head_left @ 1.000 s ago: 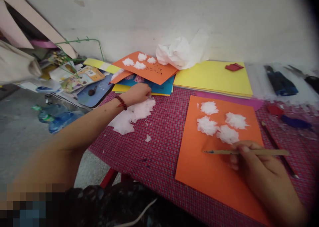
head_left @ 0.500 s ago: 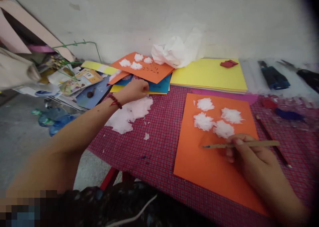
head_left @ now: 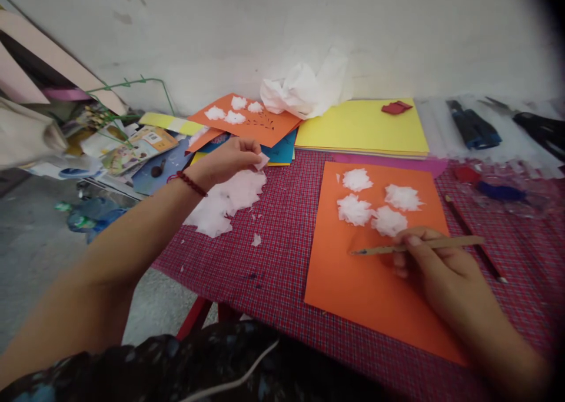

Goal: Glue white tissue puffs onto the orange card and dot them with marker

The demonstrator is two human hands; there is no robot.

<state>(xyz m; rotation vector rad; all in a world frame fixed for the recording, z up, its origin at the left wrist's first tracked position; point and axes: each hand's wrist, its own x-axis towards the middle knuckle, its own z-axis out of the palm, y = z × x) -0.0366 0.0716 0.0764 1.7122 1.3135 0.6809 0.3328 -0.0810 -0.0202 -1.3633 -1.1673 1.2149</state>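
Between its fingertips my left hand (head_left: 238, 155) pinches a small piece of white tissue paper (head_left: 262, 162). Just below it, torn white tissue sheets (head_left: 220, 205) lie on the checked cloth. A thin wooden stick with a dark tip (head_left: 379, 249) is gripped in my right hand (head_left: 435, 258), its tip low over an orange sheet (head_left: 339, 284); whether it touches cannot be told. On that sheet's upper part are several ragged white tissue puffs (head_left: 354, 209). Loose scraps (head_left: 256, 239) of tissue lie between the sheets and the orange paper.
Behind lie another orange sheet with puffs and dark marks (head_left: 273, 132), crumpled white tissue (head_left: 304, 90) and a yellow paper stack (head_left: 362, 128). At right are a red pencil (head_left: 474, 237), scissors (head_left: 536, 128) and plastic packets (head_left: 525, 193). Books (head_left: 141, 149) sit at left.
My left hand has lifted slightly, and a small tissue piece now shows in its fingers. My right hand still holds the stick over the orange sheet. The whole view has shifted slightly.
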